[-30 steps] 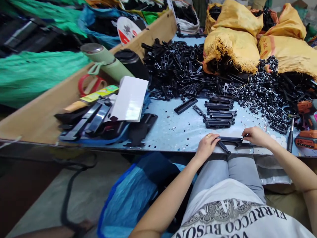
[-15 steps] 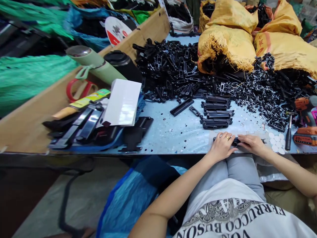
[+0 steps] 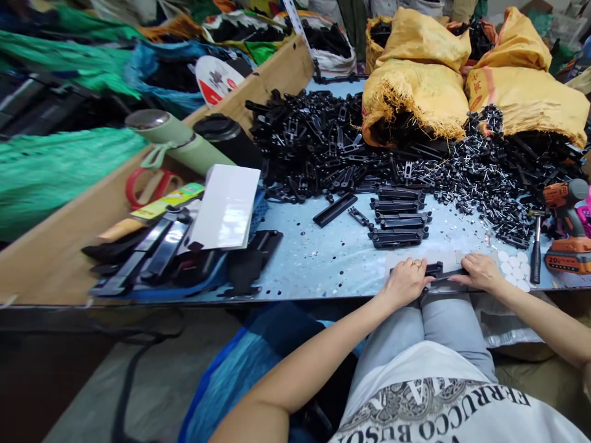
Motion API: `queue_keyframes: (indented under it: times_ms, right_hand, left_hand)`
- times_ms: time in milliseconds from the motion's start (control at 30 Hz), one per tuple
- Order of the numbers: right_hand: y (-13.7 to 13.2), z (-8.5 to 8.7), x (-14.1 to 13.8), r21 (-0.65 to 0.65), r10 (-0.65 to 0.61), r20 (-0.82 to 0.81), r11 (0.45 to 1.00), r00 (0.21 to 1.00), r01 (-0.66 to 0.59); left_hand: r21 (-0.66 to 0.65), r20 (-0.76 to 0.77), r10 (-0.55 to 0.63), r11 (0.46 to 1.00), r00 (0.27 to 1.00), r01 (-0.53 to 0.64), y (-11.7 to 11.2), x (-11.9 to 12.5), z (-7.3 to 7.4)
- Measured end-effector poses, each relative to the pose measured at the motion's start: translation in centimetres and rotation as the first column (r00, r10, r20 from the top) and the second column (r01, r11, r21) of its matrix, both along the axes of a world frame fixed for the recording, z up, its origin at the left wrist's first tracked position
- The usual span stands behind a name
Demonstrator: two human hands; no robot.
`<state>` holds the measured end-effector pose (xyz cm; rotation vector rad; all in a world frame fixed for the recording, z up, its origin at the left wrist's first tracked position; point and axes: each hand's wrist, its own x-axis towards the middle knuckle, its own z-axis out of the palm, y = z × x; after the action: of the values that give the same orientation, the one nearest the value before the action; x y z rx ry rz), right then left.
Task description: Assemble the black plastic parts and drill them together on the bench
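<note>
Head view: slim black part (image 3: 434, 269)

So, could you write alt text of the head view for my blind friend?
A left hand and right hand hold black parts at a blue table. Beyond lie lined-up black bars, heaped small pieces and yellow sacks; at right, a hammer and cordless drill.

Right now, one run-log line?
left hand: holds black part; right hand: holds dark strip; bar row: beyond hands; hammer: beside drill
</note>
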<state>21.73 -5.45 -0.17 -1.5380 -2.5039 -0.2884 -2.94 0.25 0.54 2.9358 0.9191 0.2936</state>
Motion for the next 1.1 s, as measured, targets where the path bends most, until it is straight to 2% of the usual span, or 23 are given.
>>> queue_keyframes:
  times_ms: [67, 133, 167, 233, 300, 333, 367, 400, 433, 500, 567, 600, 667, 733, 800, 867, 933, 1000, 1067, 1100]
  right_hand:
    - [-0.3, 1.6, -0.6, 0.008, 0.07, -0.094, 0.998, 0.993, -0.07]
    - [-1.2, 3.5, -1.5, -0.018, 0.191, -0.245, 0.979, 0.951, -0.201]
    - [-1.7, 4.5, -2.1, -0.035, 0.254, -0.347, 0.959, 0.903, -0.283]
    - [-3.1, 5.7, -3.9, -0.033, 0.358, -0.584, 0.886, 0.729, -0.462]
    - [-4.3, 5.8, -6.7, 0.093, 0.431, -0.787, 0.791, 0.442, -0.605]
    - [-4.7, 5.4, -8.3, 0.204, 0.459, -0.841, 0.759, 0.286, -0.619]
    - [-4.9, 4.9, -10.0, 0.315, 0.472, -0.868, 0.761, 0.152, -0.568]
    - [-4.9, 4.1, -11.7, 0.398, 0.467, -0.883, 0.8, 0.05, -0.448]
    - [-4.7, 3.4, -13.2, 0.427, 0.44, -0.898, 0.859, -0.019, -0.284]
    - [-3.7, 1.9, -15.3, 0.329, 0.331, -0.941, 0.944, -0.076, 0.03]
    - [-2.1, 0.9, -16.0, 0.224, 0.237, -0.97, 0.958, -0.055, 0.181]
    - [-1.2, 0.6, -15.8, 0.208, 0.213, -0.977, 0.957, 0.0, 0.2]
    - [0.6, 0.1, -14.2, 0.187, 0.153, -0.975, 0.957, 0.159, 0.223]
    - [2.0, 0.1, -11.5, 0.141, 0.054, -0.953, 0.95, 0.299, 0.279]
    - [2.5, 0.5, -8.0, 0.095, -0.055, -0.925, 0.925, 0.376, 0.368]
    - [2.1, 1.4, -4.1, 0.092, -0.137, -0.893, 0.878, 0.429, 0.471]
    - [1.1, 2.5, 0.0, 0.128, -0.216, -0.828, 0.826, 0.517, 0.549]
    - [-0.2, 3.5, 4.1, 0.178, -0.305, -0.73, 0.779, 0.612, 0.602]
    - [-1.3, 4.4, 8.2, 0.209, -0.429, -0.623, 0.714, 0.654, 0.668]
    - [-1.8, 4.8, 10.1, 0.214, -0.504, -0.573, 0.67, 0.646, 0.711]
  left_hand:
    - [0.012, 0.084, -0.038, 0.999, 0.996, 0.038, 0.2, -1.1, 0.5]
    - [-0.004, 0.244, -0.114, 0.993, 0.963, 0.119, -0.4, -2.1, 2.0]
    - [-0.027, 0.344, -0.16, 0.983, 0.925, 0.179, -1.1, -2.5, 3.1]
    - [-0.104, 0.549, -0.237, 0.932, 0.802, 0.347, -3.0, -2.8, 5.4]
    - [-0.136, 0.725, -0.267, 0.848, 0.635, 0.512, -5.2, -2.5, 7.5]
    - [-0.12, 0.795, -0.257, 0.821, 0.55, 0.559, -6.1, -2.1, 8.2]
    - [-0.101, 0.843, -0.232, 0.818, 0.485, 0.567, -6.9, -1.7, 8.8]
    - [-0.09, 0.875, -0.187, 0.844, 0.446, 0.529, -7.5, -1.2, 9.1]
    - [-0.074, 0.897, -0.141, 0.886, 0.418, 0.458, -7.8, -0.8, 9.2]
    - [-0.049, 0.911, -0.088, 0.947, 0.402, 0.318, -7.9, -0.2, 8.8]
    - [-0.024, 0.902, -0.095, 0.963, 0.421, 0.268, -7.4, -0.1, 7.8]
    - [-0.007, 0.885, -0.116, 0.965, 0.452, 0.261, -6.9, -0.3, 7.1]
    - [0.006, 0.817, -0.101, 0.986, 0.568, 0.167, -5.5, -0.9, 5.2]
    - [0.051, 0.695, -0.04, 0.999, 0.718, 0.006, -3.3, -1.8, 3.1]
    - [0.097, 0.509, 0.009, 0.993, 0.861, -0.068, -0.9, -2.3, 1.1]
    - [0.103, 0.321, 0.093, 0.986, 0.943, -0.132, 1.0, -2.3, -0.5]
    - [0.081, 0.177, 0.201, 0.973, 0.963, -0.218, 1.8, -1.9, -1.2]
    - [0.038, 0.08, 0.277, 0.959, 0.957, -0.281, 1.9, -1.1, -1.3]
    - [-0.018, 0.015, 0.296, 0.955, 0.955, -0.296, 1.9, -0.3, -1.0]
    - [-0.044, -0.009, 0.303, 0.952, 0.953, -0.303, 2.0, 0.0, -0.8]
